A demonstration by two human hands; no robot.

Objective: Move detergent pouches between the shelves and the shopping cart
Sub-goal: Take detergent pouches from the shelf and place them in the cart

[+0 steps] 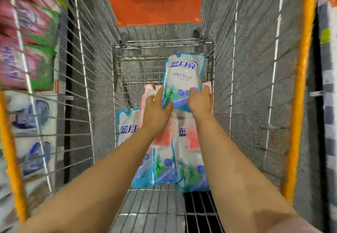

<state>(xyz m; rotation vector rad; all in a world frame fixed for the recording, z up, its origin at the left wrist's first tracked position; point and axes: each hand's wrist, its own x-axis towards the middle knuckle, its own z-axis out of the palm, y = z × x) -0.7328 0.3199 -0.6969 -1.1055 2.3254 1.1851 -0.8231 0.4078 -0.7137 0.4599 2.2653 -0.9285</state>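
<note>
**Two-hand hold on pouch, far end of cart**

White-and-blue soft plastic detergent pouch (183,79) held tilted above the wire floor at the far end of the steel-wire shopping cart (246,68). Left hand (156,108) grip clamped on its lower left edge, right hand (199,101) grip clamped on its lower right corner.

Handling, judged: liquid-filled, so fairly heavy and floppy, with a slick film. It will likely sag if pinched at one corner. Best taken at both lower corners or flat under the belly.

Room: three similar blue pouches (165,170) lie flat on the nearer floor, with pink pouches (148,90) beneath the hands. Wire walls stand close on both sides and an orange plastic flap (153,0) hangs ahead. The way upward is open; blurred shelves (32,50) stand to the left
</note>
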